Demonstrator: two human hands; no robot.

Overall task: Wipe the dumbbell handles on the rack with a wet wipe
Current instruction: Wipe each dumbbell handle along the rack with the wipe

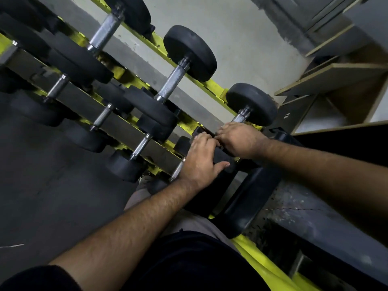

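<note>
You had open gaps between the dumbbell handles; black rubber heads and yellow rack rails blocked either side.

A pale grey wall fills the upper middle, evenly and dimly lit. Dark rubber floor covers the lower left, with a thin light streak near its left edge. At the upper right stand open wooden shelves of light plywood, their boards tilted in the view. Below them runs a dark, scuffed ledge, speckled with pale marks, reaching to the right edge.
</note>
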